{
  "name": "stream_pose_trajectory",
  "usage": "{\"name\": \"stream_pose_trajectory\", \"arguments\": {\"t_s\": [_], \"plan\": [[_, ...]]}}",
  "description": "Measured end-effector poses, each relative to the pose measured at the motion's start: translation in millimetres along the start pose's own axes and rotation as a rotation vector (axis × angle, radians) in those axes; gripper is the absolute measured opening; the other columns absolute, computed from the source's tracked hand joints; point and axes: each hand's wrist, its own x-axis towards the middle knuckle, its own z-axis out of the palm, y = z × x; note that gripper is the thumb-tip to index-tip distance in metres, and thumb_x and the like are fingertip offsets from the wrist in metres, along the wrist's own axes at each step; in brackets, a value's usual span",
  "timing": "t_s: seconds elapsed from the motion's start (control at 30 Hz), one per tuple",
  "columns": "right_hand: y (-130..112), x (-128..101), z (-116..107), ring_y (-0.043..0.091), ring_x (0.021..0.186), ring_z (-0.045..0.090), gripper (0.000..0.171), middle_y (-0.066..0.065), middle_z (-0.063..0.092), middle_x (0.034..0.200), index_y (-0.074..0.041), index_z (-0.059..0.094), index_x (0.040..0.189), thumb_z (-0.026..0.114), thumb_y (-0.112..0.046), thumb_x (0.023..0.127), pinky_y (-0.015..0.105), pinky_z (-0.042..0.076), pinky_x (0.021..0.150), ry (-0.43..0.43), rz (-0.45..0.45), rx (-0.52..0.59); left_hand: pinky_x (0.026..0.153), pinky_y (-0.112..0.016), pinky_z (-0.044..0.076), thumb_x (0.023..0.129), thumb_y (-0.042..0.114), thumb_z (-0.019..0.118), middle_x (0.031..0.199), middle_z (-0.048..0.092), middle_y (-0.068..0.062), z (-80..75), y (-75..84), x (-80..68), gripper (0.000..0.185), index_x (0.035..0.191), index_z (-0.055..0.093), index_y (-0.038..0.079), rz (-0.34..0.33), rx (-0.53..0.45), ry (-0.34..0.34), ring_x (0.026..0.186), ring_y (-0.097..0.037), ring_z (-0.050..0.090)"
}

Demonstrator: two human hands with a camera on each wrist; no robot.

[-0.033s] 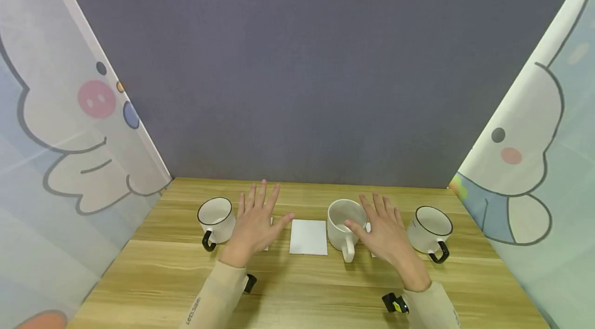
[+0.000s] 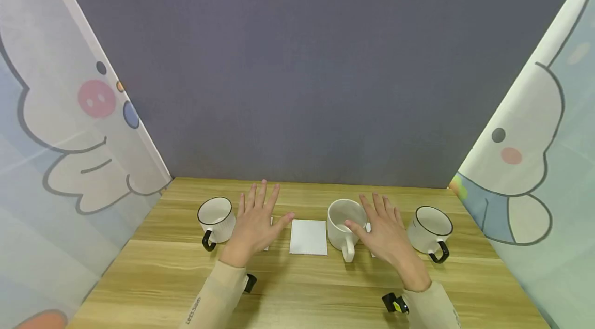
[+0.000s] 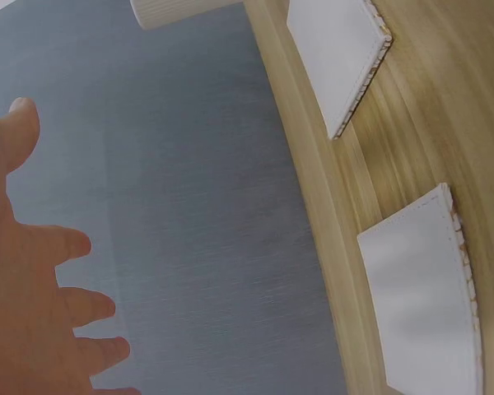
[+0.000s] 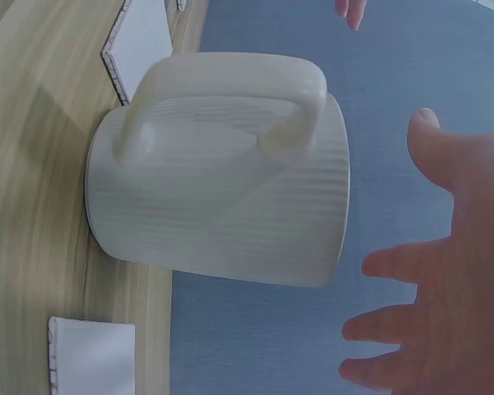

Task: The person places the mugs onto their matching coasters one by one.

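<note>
My left hand [image 2: 254, 226] hovers with spread, straight fingers above a white square tile [image 3: 424, 296], which it mostly hides in the head view. Just left of that hand stands a white mug [image 2: 225, 228] with a black rim and black handle. My right hand [image 2: 383, 233] is likewise spread, holding nothing, over another white tile [image 4: 95, 358]. Its thumb overlaps an all-white ribbed mug [image 2: 335, 236] in the head view, while the right wrist view shows a gap between them. To its right is a second black-rimmed mug [image 2: 420, 238].
Between the hands a third white tile [image 2: 309, 237] lies flat on the wooden table [image 2: 321, 293], left of the all-white mug. A dark grey panel [image 2: 297, 86] rises along the back edge. Cartoon-printed curtains [image 2: 60, 138] close off both sides.
</note>
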Motion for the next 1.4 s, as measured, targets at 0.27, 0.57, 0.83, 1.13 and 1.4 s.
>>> {"name": "stream_pose_trajectory", "arguments": {"t_s": [0.27, 0.57, 0.83, 1.13, 1.4], "plan": [[-1, -1, 2, 0.053, 0.149, 0.009, 0.086, 0.031, 0.018, 0.162, -0.005, 0.032, 0.158, 0.046, -0.066, 0.099, 0.071, 0.007, 0.117, -0.007, 0.006, 0.019, 0.122, -0.061, 0.000, 0.099, 0.072, 0.037, 0.168, 0.000, -0.014, 3.6, -4.2, -2.4, 0.085, 0.163, 0.019, 0.020, 0.001, -0.024, 0.000, 0.154, -0.037, -0.003], [-6, -3, 5, 0.053, 0.148, 0.014, 0.088, 0.031, 0.020, 0.162, -0.005, 0.031, 0.158, 0.048, -0.067, 0.098, 0.070, 0.011, 0.117, -0.003, 0.012, 0.019, 0.122, -0.062, 0.005, 0.099, 0.068, 0.042, 0.167, 0.005, -0.017, 4.8, -9.1, -6.7, 0.083, 0.163, 0.023, 0.019, 0.013, -0.055, 0.029, 0.153, -0.040, 0.004], [-6, -4, 8, 0.054, 0.146, 0.022, 0.088, 0.030, 0.025, 0.160, -0.006, 0.031, 0.159, 0.050, -0.067, 0.097, 0.073, 0.021, 0.112, 0.022, 0.016, 0.012, 0.122, -0.061, 0.010, 0.101, 0.065, 0.043, 0.167, 0.012, -0.021, 5.3, -13.1, -6.1, 0.080, 0.162, 0.025, 0.016, 0.039, -0.056, 0.056, 0.153, -0.042, 0.010], [-7, -7, 8, 0.055, 0.140, 0.035, 0.089, 0.033, 0.034, 0.155, -0.003, 0.035, 0.156, 0.056, -0.065, 0.096, 0.074, 0.037, 0.102, 0.057, 0.022, 0.051, 0.121, -0.061, 0.015, 0.102, 0.062, 0.044, 0.166, 0.016, -0.021, 6.7, -12.4, -5.9, 0.078, 0.161, 0.028, 0.015, 0.072, -0.053, 0.075, 0.153, -0.042, 0.014], [-8, -15, 11, 0.053, 0.131, 0.047, 0.083, 0.033, 0.045, 0.147, 0.000, 0.041, 0.152, 0.063, -0.056, 0.096, 0.069, 0.047, 0.094, 0.111, 0.015, 0.101, 0.118, -0.063, 0.022, 0.103, 0.053, 0.051, 0.163, 0.023, -0.024, 10.7, -10.3, -7.2, 0.074, 0.159, 0.032, 0.010, 0.110, -0.073, 0.105, 0.149, -0.045, 0.023]]}}
